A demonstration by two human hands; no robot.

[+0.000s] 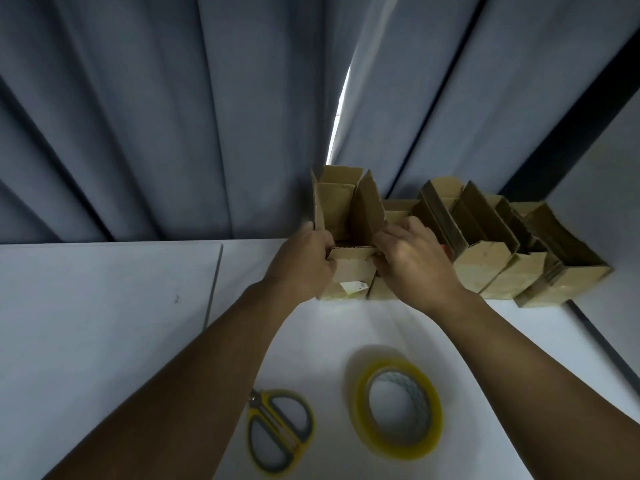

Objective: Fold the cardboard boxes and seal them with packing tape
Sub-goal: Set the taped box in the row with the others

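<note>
A small brown cardboard box (341,209) stands upright at the table's far edge with its top flaps raised. My left hand (304,263) grips its left side, thumb over the near flap. My right hand (412,258) holds the right side, fingers curled at the near flap, which is bent inward between both hands. A white label shows low on the box front. A roll of yellowish packing tape (398,407) lies flat on the table near me.
Several open cardboard boxes (498,244) stand in a row to the right along the far edge. Yellow-handled scissors (278,429) lie left of the tape. The white table (104,323) has a seam on the left. Grey curtains (173,116) hang behind.
</note>
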